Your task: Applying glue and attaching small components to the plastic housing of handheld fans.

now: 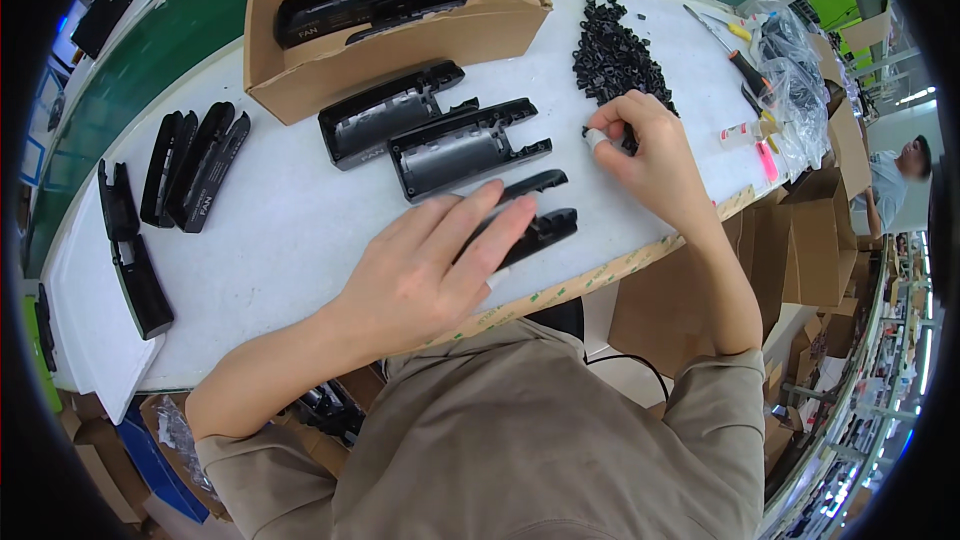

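Near the front edge of the white table my left hand [425,255] lies over a black plastic housing [548,230]. Its fingers reach across the housing's far side, and the thumb, mostly hidden, is at the near side. My right hand [645,145] is closed in a pinch, with white wrapping on the thumb. At its fingertips a small black plastic part [587,131] partly shows. Just beyond that hand spreads a pile of small black plastic parts [615,50]. Two more open black housings [465,152] lie side by side, inner sides up, past my left hand.
A cardboard box [400,65] holding black housings stands at the back. More housings [200,165] lie at left, beside a joined pair [135,260]. Screwdrivers [745,70], a small bottle [740,135] and clear plastic bags [790,60] are at right. Another person [885,180] is farther right.
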Demonstrator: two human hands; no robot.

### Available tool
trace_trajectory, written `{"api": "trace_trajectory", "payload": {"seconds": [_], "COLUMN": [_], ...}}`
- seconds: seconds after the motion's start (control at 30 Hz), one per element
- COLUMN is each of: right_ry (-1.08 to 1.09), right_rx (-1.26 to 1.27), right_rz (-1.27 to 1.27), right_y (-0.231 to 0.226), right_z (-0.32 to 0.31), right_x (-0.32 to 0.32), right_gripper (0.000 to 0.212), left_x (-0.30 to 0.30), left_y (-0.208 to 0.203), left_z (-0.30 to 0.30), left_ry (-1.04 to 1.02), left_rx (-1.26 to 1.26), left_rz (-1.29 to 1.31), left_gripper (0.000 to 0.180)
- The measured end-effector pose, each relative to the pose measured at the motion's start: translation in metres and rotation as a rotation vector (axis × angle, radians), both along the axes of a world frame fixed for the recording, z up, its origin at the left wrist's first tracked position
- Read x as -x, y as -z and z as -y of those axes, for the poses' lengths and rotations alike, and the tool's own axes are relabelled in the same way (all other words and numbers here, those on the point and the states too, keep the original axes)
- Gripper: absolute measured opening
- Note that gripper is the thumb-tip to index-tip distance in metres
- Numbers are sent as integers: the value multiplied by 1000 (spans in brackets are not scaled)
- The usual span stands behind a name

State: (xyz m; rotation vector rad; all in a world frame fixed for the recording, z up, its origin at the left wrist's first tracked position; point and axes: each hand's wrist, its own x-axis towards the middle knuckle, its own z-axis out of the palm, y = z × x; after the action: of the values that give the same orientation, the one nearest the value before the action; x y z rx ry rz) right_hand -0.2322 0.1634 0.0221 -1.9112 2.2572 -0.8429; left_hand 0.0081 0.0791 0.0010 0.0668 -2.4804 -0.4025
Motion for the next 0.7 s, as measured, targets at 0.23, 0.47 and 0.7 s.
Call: {"api": "trace_trajectory", "payload": {"seconds": [0.23, 0.47, 0.7], "right_ry": [-59, -345, -532], "right_rx": [-96, -83, -389], "right_rz": [251, -73, -181], "right_y": [-28, -19, -42], "right_z": [-29, -33, -33], "right_x": [-33, -56, -50], "right_gripper": [17, 17, 17], "left_x": [3, 7, 5], "left_y": [5, 7, 3], "left_z": [1, 0, -3], "left_ry": [10, 21, 26], "left_rx": [-18, 69, 49], "left_rz": [-73, -132, -85], "left_gripper": [60, 40, 44]}}
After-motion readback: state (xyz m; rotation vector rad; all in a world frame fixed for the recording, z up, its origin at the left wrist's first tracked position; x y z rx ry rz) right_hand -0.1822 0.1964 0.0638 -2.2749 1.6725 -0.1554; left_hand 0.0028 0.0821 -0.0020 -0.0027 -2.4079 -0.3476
